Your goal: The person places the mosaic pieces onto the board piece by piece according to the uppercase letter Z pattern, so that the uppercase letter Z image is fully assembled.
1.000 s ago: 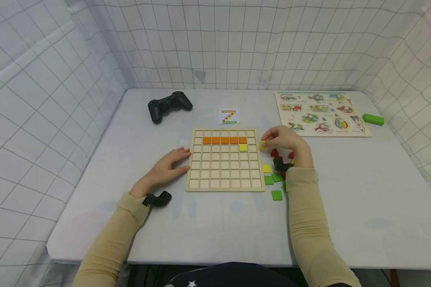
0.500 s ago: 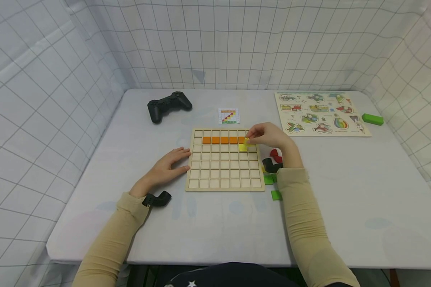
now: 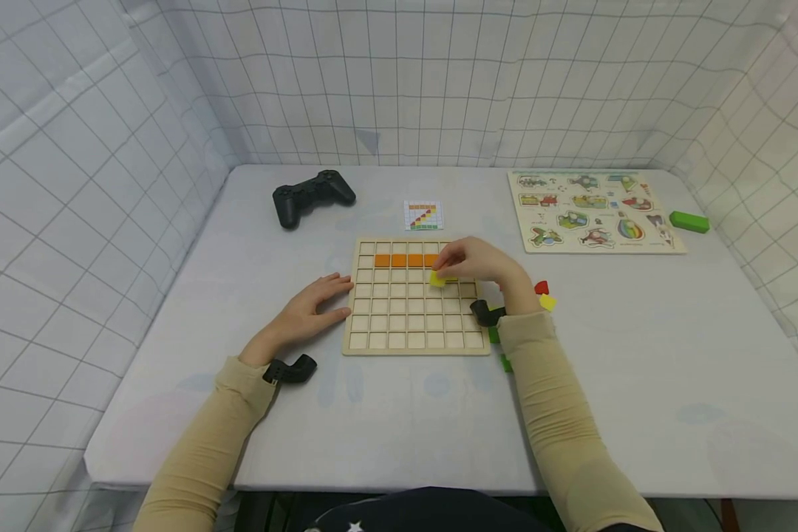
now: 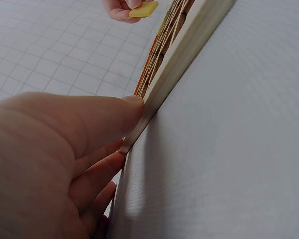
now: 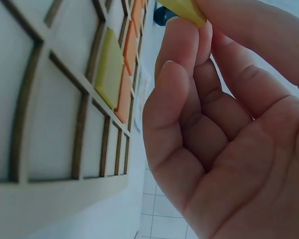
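Head view | right hand (image 3: 476,264), pinching yellow tile (image 3: 437,280), has shifted toward 8 o'clock over board (image 3: 406,352) | left hand (image 3: 312,305) loosely touches its 9 o'clock edge | tile seemingly unplaced

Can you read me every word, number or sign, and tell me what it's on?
No words or numbers can be read.
Picture board: any print is too small to read.
Card: a coloured pattern, no readable words.
Game controller: any button marks are too small to read.
Dark clothing: a white star, no readable words.
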A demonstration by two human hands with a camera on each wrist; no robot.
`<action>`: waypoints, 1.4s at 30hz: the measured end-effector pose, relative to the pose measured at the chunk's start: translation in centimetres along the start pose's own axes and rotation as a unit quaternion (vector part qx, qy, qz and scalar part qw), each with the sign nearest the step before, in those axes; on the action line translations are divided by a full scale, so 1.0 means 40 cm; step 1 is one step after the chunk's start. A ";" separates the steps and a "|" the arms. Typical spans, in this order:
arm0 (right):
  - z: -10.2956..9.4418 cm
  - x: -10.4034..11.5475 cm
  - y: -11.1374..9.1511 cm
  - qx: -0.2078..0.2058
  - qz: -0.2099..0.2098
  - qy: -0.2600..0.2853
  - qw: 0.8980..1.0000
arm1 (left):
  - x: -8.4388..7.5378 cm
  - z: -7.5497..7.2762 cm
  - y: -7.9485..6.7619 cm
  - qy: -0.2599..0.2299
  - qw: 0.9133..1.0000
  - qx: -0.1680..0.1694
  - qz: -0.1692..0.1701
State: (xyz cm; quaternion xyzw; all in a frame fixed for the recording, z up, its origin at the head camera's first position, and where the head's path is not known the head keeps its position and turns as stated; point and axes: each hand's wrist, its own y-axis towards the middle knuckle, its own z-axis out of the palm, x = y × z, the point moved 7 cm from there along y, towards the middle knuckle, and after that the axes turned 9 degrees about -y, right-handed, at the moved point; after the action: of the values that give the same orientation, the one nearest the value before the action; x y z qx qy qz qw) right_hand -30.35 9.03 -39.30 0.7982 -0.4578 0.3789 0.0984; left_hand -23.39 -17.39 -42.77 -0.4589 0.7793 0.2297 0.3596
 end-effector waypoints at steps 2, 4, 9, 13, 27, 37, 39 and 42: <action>0.008 0.000 0.006 0.007 -0.006 -0.006 1.000 | 0.000 -0.001 -0.001 0.000 1.000 -0.001 0.001; 0.016 0.001 0.011 0.012 -0.012 -0.013 1.000 | -0.001 -0.001 -0.002 -0.001 1.000 -0.001 0.001; 0.033 0.001 0.017 0.030 -0.008 -0.030 0.999 | -0.001 -0.002 -0.004 -0.002 1.000 0.001 -0.001; 0.042 0.000 0.020 0.043 -0.002 -0.042 0.998 | 0.000 -0.003 -0.004 -0.001 1.000 0.003 -0.005; -0.017 -0.001 -0.012 0.004 0.023 -0.038 0.999 | 0.004 -0.006 -0.007 -0.003 1.000 0.005 -0.010; -0.092 -0.013 -0.072 -0.044 0.009 -0.010 0.999 | 0.002 0.000 -0.003 -0.004 1.000 0.006 -0.009; -0.102 -0.020 -0.082 -0.047 0.013 -0.011 0.999 | 0.000 0.001 -0.003 -0.006 1.000 0.006 -0.010; -0.113 -0.032 -0.095 -0.052 0.018 -0.010 0.998 | 0.000 -0.001 -0.004 -0.006 1.000 0.004 -0.012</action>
State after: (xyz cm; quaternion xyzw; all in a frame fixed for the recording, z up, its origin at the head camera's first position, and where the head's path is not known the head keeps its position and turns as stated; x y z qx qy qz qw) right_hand -29.99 14.26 -36.34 0.7876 -0.4919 0.3482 0.1283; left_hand -23.25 -17.47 -42.75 -0.4656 0.7723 0.2253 0.3687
